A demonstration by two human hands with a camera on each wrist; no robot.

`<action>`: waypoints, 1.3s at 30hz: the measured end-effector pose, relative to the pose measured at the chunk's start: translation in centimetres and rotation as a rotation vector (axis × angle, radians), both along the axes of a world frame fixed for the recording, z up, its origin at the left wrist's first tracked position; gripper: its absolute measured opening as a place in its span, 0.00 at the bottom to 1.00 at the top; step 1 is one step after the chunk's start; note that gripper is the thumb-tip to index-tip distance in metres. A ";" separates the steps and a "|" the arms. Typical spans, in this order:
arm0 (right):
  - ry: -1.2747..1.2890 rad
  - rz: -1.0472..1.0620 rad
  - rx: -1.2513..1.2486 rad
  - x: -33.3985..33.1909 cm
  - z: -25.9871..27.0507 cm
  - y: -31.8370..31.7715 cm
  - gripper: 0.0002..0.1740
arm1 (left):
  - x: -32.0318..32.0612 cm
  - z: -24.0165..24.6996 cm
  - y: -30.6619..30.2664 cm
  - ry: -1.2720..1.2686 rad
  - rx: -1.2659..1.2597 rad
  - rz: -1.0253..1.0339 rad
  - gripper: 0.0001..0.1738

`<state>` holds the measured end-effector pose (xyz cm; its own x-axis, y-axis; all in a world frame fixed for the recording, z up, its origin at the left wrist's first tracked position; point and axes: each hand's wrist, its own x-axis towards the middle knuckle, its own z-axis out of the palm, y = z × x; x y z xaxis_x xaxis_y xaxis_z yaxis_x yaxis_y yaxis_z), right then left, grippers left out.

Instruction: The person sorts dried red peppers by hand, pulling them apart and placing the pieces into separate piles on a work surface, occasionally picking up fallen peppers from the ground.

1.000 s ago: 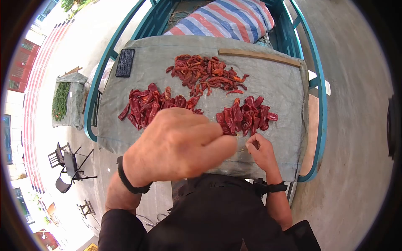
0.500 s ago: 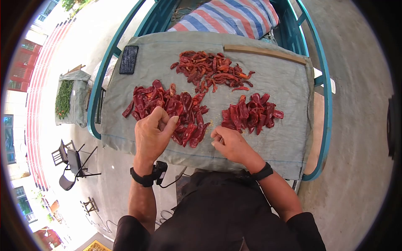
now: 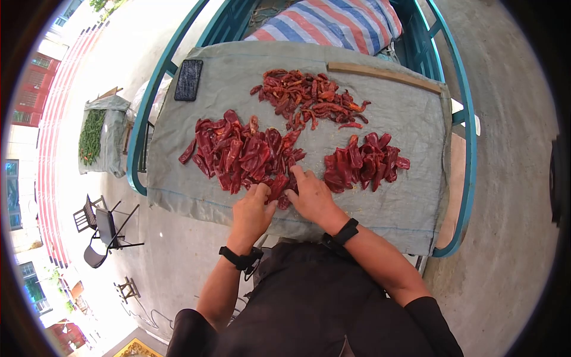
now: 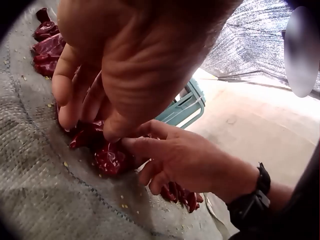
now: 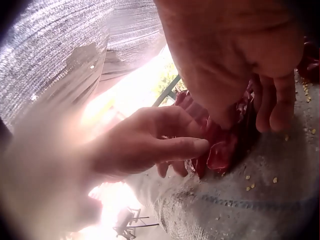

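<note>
Both hands are at the front edge of the left pile of glossy dried red chili peppers [image 3: 229,149], one on each side of a few peppers [image 4: 111,159]. My left hand [image 3: 251,215] touches them from the left, with loosely bent fingers and its thumb against a pepper. From the right, my right hand [image 3: 315,197] reaches down, its fingers rather straight and its thumb touching the same peppers. A smaller pile of red chili peppers [image 3: 367,162] lies to the right. Behind is a pile of thinner, more wrinkled chili peppers [image 3: 303,98].
A grey woven sheet [image 3: 172,184] covers the surface, with loose seeds near the hands. At the back lie a dark flat rectangular object [image 3: 188,80] and a wooden strip [image 3: 383,77]. Teal rails [image 3: 467,178] flank both sides. A striped sack [image 3: 333,27] lies beyond.
The left hand, earlier raised close to the head camera, has come down to the left pile's front edge. The right hand has moved leftward from the right pile to meet it.
</note>
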<state>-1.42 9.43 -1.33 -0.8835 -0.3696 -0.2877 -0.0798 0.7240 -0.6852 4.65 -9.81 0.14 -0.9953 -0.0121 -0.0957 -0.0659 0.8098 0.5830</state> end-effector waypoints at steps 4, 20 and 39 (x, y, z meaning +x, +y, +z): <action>0.048 -0.025 -0.067 -0.2 -0.9 -0.1 0.31 | 0.0 -1.5 0.6 0.068 -0.119 -0.007 0.16; -0.055 -0.290 -0.355 -1.6 5.6 6.4 0.26 | -4.2 1.8 4.4 -0.014 0.382 0.036 0.10; 0.100 -0.518 -0.226 -5.6 3.3 16.4 0.23 | -10.2 -0.4 13.3 -0.003 0.455 -0.111 0.13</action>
<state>-6.98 25.82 1.96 -0.9846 0.0765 -0.1572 0.1739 0.5226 -0.8346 -5.54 3.51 -0.26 -0.9879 0.1386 -0.0692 0.0049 0.4745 0.8803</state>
